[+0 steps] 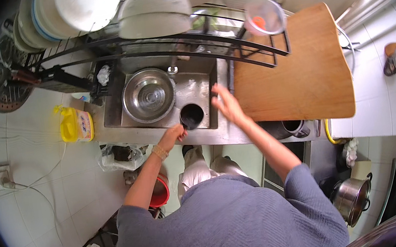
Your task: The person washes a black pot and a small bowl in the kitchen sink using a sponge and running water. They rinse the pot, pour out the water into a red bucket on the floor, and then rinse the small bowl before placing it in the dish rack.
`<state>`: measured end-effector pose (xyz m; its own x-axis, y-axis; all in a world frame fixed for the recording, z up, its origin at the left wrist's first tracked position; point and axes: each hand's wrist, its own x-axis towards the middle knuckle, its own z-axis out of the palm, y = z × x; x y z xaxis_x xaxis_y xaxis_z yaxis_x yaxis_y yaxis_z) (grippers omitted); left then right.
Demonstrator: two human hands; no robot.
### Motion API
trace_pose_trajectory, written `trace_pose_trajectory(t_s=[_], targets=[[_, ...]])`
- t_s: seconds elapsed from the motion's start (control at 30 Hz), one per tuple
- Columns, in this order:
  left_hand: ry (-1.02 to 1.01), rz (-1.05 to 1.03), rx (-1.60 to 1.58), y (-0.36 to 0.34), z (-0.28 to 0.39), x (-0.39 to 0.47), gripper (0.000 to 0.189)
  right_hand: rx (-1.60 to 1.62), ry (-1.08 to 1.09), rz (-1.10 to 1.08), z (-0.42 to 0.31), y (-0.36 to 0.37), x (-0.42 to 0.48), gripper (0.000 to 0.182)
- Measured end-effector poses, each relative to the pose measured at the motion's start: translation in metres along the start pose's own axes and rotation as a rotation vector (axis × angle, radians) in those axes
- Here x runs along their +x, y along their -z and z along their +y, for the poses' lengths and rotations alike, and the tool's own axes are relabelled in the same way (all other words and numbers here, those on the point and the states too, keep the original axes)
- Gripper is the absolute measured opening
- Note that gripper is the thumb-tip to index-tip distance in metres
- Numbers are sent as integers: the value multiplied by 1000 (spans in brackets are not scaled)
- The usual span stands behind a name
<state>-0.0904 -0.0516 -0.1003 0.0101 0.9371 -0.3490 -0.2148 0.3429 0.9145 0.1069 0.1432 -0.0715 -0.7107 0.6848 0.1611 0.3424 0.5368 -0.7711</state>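
My left hand (173, 137) grips a dark cup (192, 116) by its handle side, over the front of a stainless-steel sink (192, 83). The cup's mouth faces up towards me, and its inside looks black. Beside it in the sink stands a round metal basin (149, 95), shiny and broad-rimmed. My right hand (228, 105) holds nothing; its fingers are apart above the sink's right rim, a little blurred. A faucet spout (172, 70) reaches over the sink from behind, partly hidden by the rack.
A black dish rack (157, 42) with stacked plates (67, 13), bowls (154, 11) and a plastic cup (264, 17) spans the sink's back. A wooden board (296, 73) lies to the right. At the left stands a yellow detergent jug (76, 123). Below is a red bucket (160, 192).
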Motion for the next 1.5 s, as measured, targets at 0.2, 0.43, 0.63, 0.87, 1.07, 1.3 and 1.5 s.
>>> trace_pose_trajectory(t_s=[0.2, 0.43, 0.63, 0.87, 1.07, 1.3, 1.5], targets=[[-135, 423, -43, 48, 1, 73, 33, -580, -131, -33, 35, 6, 147, 68], [-250, 494, -34, 64, -13, 121, 40, -675, -392, -239, 12, -18, 166, 75], [-300, 460, -7, 73, -15, 128, 42, -757, -253, -31, 15, -31, 152, 57], [-335, 428, 32, 81, -8, 134, 45, -707, -280, -45, 13, -35, 149, 59], [-353, 409, 25, 80, -3, 136, 44, -765, -192, -47, -1, -33, 144, 71], [-332, 424, 3, 80, -1, 134, 43, -948, -106, -139, -9, -44, 128, 74], [-331, 455, 51, 78, 2, 134, 42, -963, -134, -182, -10, -42, 127, 74]])
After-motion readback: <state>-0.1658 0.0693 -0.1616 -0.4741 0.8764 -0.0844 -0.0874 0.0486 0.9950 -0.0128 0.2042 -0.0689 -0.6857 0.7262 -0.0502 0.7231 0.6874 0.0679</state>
